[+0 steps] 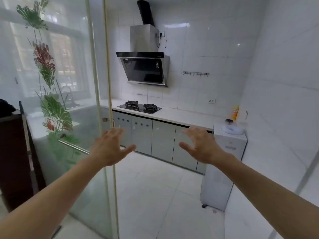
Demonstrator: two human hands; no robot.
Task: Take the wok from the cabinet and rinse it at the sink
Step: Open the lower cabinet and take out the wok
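Note:
I stand at a kitchen doorway with both arms stretched forward. My left hand (110,147) and my right hand (200,145) are held up in the air, fingers spread, holding nothing. Ahead, grey base cabinets (162,138) with shut doors run under the white counter (181,116). No wok shows. The sink (72,106) and its tap (66,91) appear dimly through the frosted glass on the left, under a window.
A glass sliding door (72,118) with a lotus print and a metal bar handle (74,145) stands left. A gas hob (139,107) sits below the range hood (143,68). A white water dispenser (224,163) stands right, near an orange bottle (235,112). A dark cabinet (13,157) is far left.

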